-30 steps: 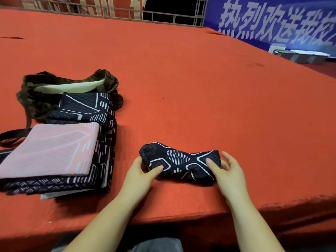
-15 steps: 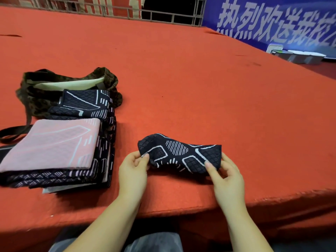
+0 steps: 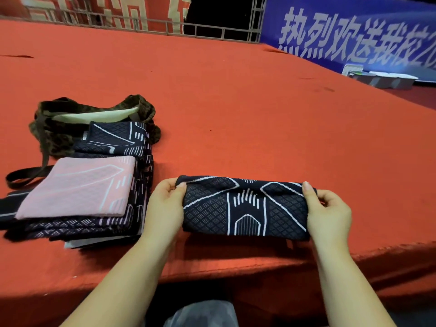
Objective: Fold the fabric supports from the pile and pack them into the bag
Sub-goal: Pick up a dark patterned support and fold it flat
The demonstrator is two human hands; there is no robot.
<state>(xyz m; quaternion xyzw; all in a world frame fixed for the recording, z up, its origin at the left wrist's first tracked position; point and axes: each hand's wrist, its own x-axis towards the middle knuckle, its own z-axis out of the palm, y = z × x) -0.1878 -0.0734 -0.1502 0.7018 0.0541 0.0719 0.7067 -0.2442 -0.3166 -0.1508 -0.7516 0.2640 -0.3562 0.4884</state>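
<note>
Left hand (image 3: 165, 206) and right hand (image 3: 326, 213) pinch the dark patterned fabric support (image 3: 245, 207) by its upper corners. Blue banner (image 3: 354, 36) reads, seemingly, "热烈欢送我校".

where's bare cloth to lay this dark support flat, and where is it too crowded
Bare red table runs beyond the dark support and right of the right hand, out to the grey trays. Crowded on the left: the pile sits close beside the left hand, with the bag behind it.
</note>
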